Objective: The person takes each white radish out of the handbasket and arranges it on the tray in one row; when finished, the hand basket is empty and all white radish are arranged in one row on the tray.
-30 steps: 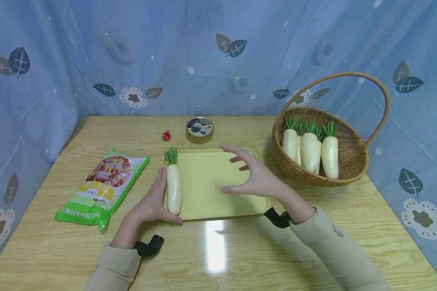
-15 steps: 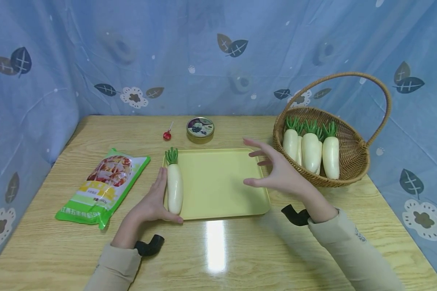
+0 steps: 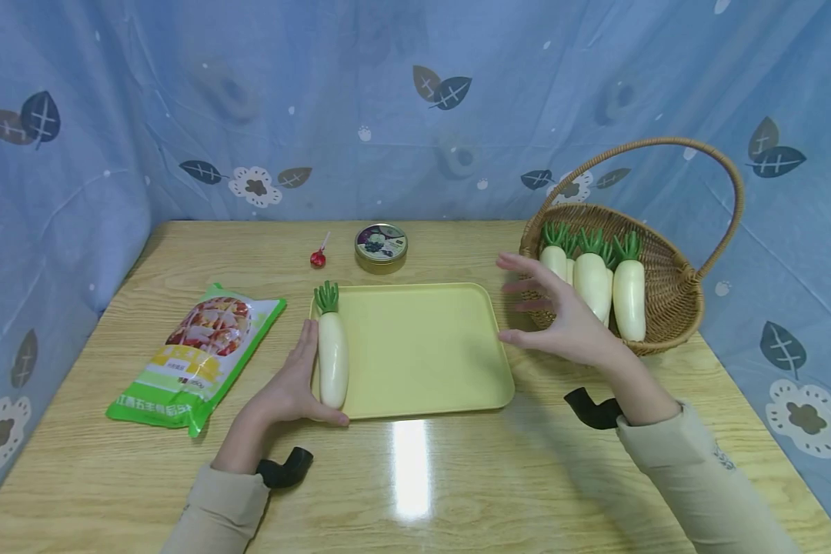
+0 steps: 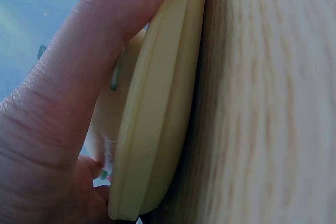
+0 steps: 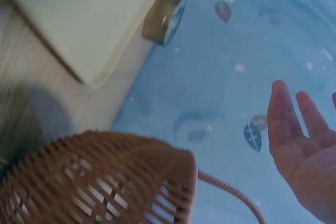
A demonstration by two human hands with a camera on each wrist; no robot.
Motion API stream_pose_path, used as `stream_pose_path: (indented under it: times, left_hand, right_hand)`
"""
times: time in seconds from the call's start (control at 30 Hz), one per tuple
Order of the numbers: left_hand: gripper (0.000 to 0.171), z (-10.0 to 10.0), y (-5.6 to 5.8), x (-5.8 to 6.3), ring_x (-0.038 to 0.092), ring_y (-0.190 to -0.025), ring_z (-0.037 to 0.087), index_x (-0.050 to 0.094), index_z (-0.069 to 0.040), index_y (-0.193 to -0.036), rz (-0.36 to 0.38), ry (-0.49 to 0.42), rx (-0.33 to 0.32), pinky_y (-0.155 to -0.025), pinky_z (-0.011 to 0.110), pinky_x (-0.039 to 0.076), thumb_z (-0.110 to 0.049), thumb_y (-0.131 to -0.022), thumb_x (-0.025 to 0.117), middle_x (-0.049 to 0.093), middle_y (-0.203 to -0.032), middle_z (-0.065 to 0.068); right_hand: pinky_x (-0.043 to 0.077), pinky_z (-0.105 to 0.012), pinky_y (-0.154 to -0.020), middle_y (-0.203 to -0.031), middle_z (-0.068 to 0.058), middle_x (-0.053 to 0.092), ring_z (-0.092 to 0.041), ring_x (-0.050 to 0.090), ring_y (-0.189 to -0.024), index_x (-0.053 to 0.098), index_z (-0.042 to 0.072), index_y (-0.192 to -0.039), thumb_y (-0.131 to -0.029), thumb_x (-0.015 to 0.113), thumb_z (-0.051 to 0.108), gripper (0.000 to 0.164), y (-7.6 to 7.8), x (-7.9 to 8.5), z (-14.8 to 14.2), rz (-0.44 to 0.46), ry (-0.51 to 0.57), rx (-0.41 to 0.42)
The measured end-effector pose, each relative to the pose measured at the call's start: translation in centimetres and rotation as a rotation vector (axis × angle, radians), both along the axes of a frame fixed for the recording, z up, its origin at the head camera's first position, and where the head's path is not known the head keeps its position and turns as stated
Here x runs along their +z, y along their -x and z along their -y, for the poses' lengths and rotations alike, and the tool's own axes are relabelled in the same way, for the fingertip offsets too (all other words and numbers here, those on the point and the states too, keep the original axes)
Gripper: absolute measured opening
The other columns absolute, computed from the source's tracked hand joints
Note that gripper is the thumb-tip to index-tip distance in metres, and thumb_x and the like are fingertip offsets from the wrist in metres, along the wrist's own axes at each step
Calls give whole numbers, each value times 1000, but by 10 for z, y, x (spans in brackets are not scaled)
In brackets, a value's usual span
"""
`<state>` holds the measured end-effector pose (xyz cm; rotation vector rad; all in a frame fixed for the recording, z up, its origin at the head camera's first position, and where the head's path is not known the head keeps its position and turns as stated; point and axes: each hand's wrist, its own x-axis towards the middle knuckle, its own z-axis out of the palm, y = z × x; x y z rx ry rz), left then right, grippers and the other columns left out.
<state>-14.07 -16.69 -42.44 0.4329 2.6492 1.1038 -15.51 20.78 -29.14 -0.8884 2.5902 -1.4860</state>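
A pale yellow tray (image 3: 422, 350) lies on the table in the head view. On its left side rests a white radish (image 3: 332, 358) with green leaf stubs. My left hand (image 3: 292, 385) touches the tray's front left corner, thumb along the front edge and straight fingers along the left side. In the left wrist view the thumb (image 4: 89, 40) lies against the tray rim (image 4: 157, 108). My right hand (image 3: 571, 319), fingers spread and holding nothing, hovers between the tray and a wicker basket (image 3: 665, 308). Several white radishes (image 3: 629, 300) lie in that basket, partly hidden by the hand.
Left of the tray lies a green food bag (image 3: 194, 358). A red lollipop (image 3: 318, 258) and a round tin (image 3: 381, 248) sit behind the tray. The basket's tall handle (image 3: 730, 177) arches up at the right, before a blue curtain (image 3: 360, 100).
My right hand has moved right, from above the tray to beside the basket, with its fingers still spread. The left hand, tray and radish have stayed put.
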Motion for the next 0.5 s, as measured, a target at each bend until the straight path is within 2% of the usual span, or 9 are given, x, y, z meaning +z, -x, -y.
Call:
stream_pose_path:
  times: [0.13,0.33,0.5]
  left_hand:
    - [151,0,0,-1,-6,-135,40,-18,-6,-143,2,-2,4,-104,60,10,-49,-45,87,-18,-149,18]
    - [150,1,0,-2,-6,-135,40,-18,-6,-143,3,3,3,-104,60,10,-49,-45,87,-19,-149,18]
    - [150,1,1,-2,-6,-135,40,-19,-6,-143,2,9,1,-104,59,10,-49,-45,87,-19,-149,18]
  right_hand:
    - [46,-34,-85,-142,-4,35,-16,48,-113,30,21,-143,-75,72,-2,84,0,2,-7,-9,8,-22]
    - [46,-37,-84,-140,-3,38,-23,48,-113,30,24,-143,-77,71,1,80,1,7,-15,-17,-40,-65]
    - [46,-39,-84,-139,-6,39,-21,49,-112,30,25,-143,-80,69,3,77,3,8,-23,-15,-70,-86]
